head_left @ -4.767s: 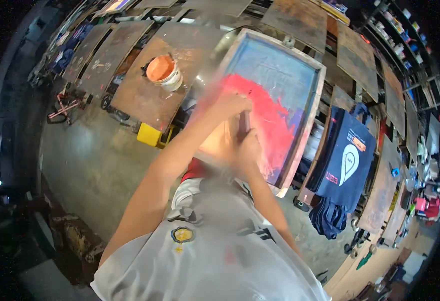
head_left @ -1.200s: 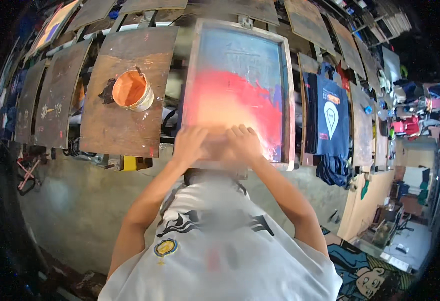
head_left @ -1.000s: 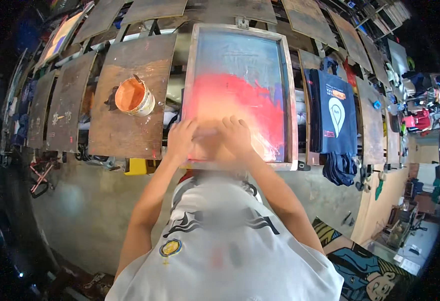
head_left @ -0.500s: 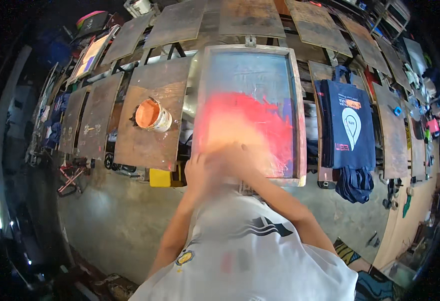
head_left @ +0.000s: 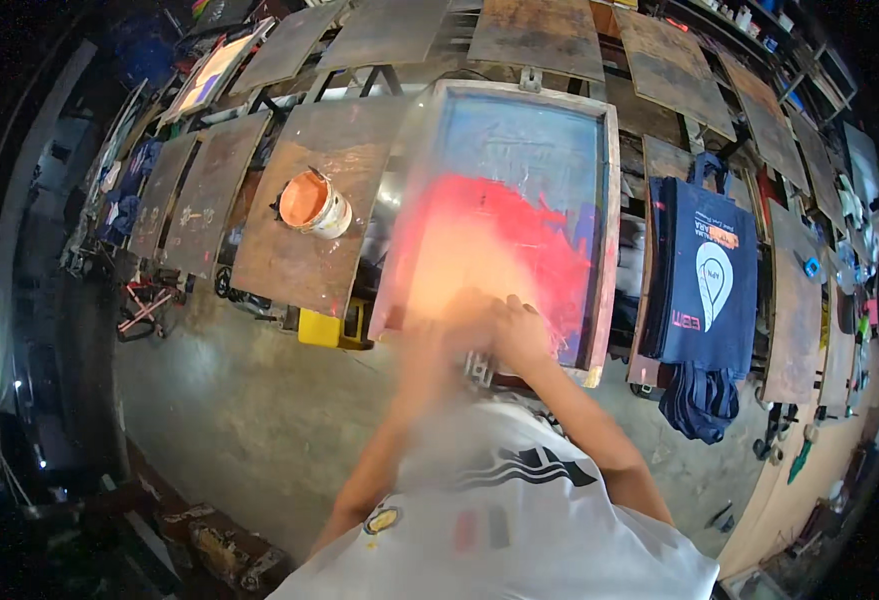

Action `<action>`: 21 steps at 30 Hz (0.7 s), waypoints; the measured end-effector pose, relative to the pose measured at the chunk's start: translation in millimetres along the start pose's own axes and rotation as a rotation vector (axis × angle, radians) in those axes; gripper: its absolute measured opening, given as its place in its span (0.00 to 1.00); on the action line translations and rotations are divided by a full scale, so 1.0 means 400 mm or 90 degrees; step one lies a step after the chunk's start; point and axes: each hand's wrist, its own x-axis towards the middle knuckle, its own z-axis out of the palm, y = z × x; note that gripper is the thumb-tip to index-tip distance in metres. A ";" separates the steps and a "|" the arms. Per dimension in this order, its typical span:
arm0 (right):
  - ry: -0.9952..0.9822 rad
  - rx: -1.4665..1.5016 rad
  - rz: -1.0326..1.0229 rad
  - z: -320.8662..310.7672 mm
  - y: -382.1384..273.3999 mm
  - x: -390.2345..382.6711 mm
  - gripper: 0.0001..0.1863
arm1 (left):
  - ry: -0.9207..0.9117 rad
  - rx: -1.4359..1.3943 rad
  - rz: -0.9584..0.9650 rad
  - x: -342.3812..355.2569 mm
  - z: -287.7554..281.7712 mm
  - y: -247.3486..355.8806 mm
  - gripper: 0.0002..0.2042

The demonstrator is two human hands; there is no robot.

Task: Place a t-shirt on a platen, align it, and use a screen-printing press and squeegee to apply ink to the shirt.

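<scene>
A wooden-framed printing screen lies in front of me, its blue mesh part covered with red and orange ink. Both hands are together over the screen's near end. My right hand is closed, fingers curled, knuckles up; whatever it grips is hidden beneath it. Beside it, my left hand is smeared by a blur in the picture, so its fingers and anything in them cannot be made out.
Left of the screen, a tub of orange ink sits on a wooden board. Stacked navy tote bags lie on the board to the right. More boards line the far side. A yellow object shows below.
The view has tilted and shifted a little. My right hand has come into clearer sight at the near end, while my left hand has become more blurred.
</scene>
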 end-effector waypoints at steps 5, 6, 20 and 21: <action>-0.032 -0.028 -0.023 -0.005 0.017 0.005 0.11 | -0.006 -0.039 -0.010 0.016 0.015 0.006 0.15; -0.036 -0.026 -0.021 -0.005 0.016 0.007 0.11 | -0.010 -0.040 -0.012 0.016 0.017 0.003 0.15; 0.078 -0.024 -0.060 0.120 0.028 0.307 0.12 | 0.029 -0.008 -0.064 0.216 0.005 -0.175 0.19; 0.078 -0.024 -0.058 0.115 0.030 0.330 0.12 | 0.009 -0.011 -0.051 0.228 0.002 -0.198 0.18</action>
